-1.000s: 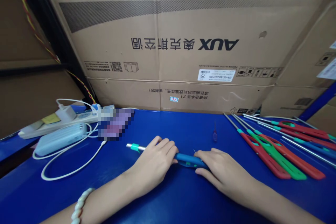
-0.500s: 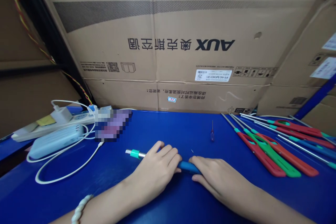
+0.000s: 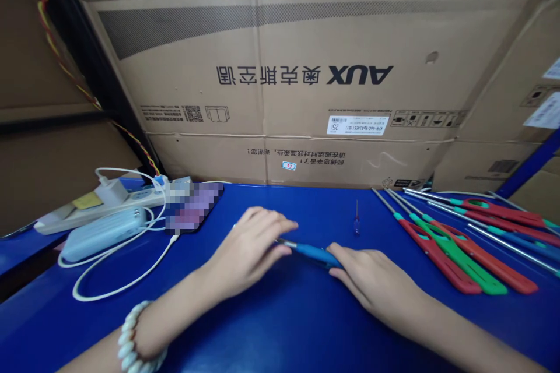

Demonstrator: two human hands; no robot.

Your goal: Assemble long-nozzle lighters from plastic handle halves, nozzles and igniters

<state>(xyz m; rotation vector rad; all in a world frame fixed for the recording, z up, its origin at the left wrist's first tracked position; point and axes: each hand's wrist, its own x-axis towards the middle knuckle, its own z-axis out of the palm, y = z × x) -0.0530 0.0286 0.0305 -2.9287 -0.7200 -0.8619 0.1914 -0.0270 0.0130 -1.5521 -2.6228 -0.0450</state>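
Observation:
A blue long-reach lighter [image 3: 312, 253] is held at a slant above the blue table. My right hand [image 3: 371, 277] is closed round the handle end of it. My left hand [image 3: 251, 250] is at the metal tube end, with the tube passing between thumb and fingers; its fingers are fairly straight and cover most of the tube. Behind my hands a small screwdriver [image 3: 357, 226] with a purple handle lies on the table.
Several lighters, among them a red one [image 3: 441, 256], a green one [image 3: 483, 262] and an orange one [image 3: 503, 262], lie at the right. A phone [image 3: 196, 210], a light-blue power bank [image 3: 105, 233] and a power strip [image 3: 56, 221] with white cables lie at the left. A cardboard wall [image 3: 297, 29] stands behind.
The lighter has risen and now tilts, its handle end lower. My left hand has moved up and left, its fingers straighter, baring more of the blue handle; my right hand has shifted slightly right.

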